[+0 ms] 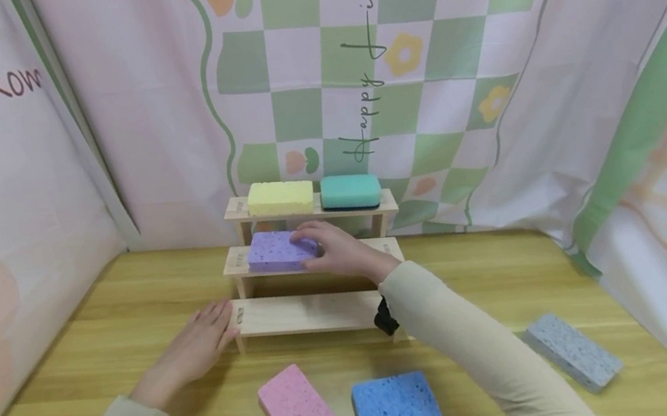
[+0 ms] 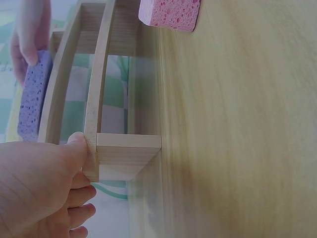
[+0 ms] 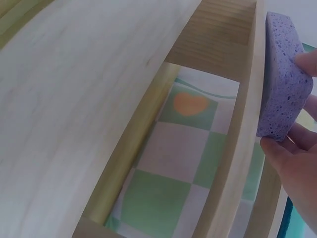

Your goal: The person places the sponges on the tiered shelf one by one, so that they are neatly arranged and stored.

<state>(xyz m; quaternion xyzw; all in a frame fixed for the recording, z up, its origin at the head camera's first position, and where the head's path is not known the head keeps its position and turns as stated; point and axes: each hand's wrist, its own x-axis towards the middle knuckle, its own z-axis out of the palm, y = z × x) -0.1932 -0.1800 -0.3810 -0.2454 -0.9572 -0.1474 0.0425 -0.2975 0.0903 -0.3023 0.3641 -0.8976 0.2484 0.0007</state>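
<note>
The right hand (image 1: 341, 254) grips the right end of a purple sponge (image 1: 274, 249) on the middle step of a wooden three-step rack (image 1: 311, 312). Thumb and fingers lie on either side of the sponge (image 3: 283, 74) in the right wrist view. At the rack's bottom left corner rests the left hand (image 1: 200, 344), its thumb (image 2: 77, 141) touching the front of the lowest step. A yellow sponge (image 1: 280, 198) and a teal sponge (image 1: 351, 192) sit side by side on the top step. Nothing lies on the lowest step.
In front of the rack, a pink sponge (image 1: 299, 412) and a blue sponge (image 1: 396, 407) lie on the wooden table (image 1: 167, 280). A grey sponge (image 1: 572, 350) lies further right, beyond the right forearm. Patterned curtains (image 1: 308, 57) hang behind the table and at both sides.
</note>
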